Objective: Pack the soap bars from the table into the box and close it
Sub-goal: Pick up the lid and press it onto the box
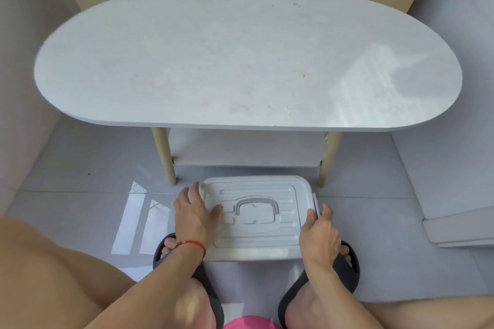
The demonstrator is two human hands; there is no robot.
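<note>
Pink stool (250, 322) nearest. Left hand (193, 215) presses spread fingers on white plastic box (256, 222) lid, on floor near table (240, 61); right hand (319, 232) pinches right latch (316, 204). Risk: 1 latch left unclipped, lid lifts.

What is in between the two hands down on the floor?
The white box lid, with its grey handle lying flat in the middle. The left hand rests on one end, the right hand grips the other, in the head view.

White ribbed box lid (256, 219), white table (240, 61), red bracelet (191, 244), black sandals (344, 272).
</note>
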